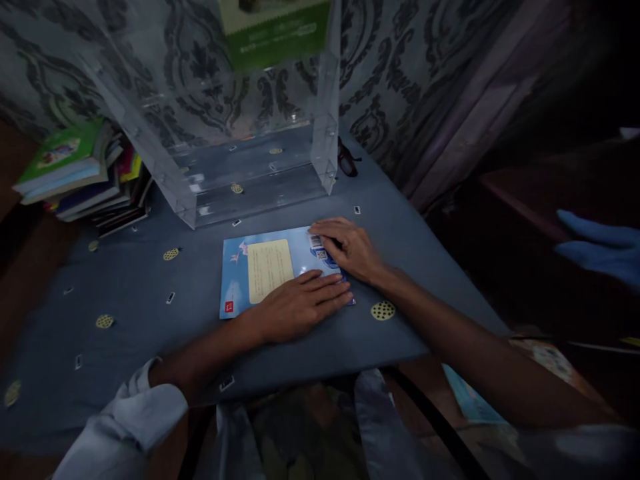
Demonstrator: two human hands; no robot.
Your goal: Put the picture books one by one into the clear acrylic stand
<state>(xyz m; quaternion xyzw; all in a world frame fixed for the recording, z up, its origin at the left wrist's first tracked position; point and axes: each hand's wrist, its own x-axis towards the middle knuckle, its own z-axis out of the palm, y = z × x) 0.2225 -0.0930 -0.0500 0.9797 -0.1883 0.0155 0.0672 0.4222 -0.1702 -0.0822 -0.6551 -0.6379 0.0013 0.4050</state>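
A light blue book [235,267] lies flat on the table, with a cream text panel, a barcode and a small red logo on the side facing up. My left hand [297,303] rests flat across its near right part, fingers stretched out and pointing right. Over the far right corner, by the barcode, lies my right hand [347,247], its fingers extended and slightly bent on the cover. Neither hand grips the book. Part of its right edge is hidden under my hands.
Behind the book stands a clear acrylic rack [260,193] holding a green-edged book [280,40] higher up. A pile of books [75,167] sits at the left. Dark glasses [347,160] lie right of the rack. A blue-gloved hand [600,247] shows at far right.
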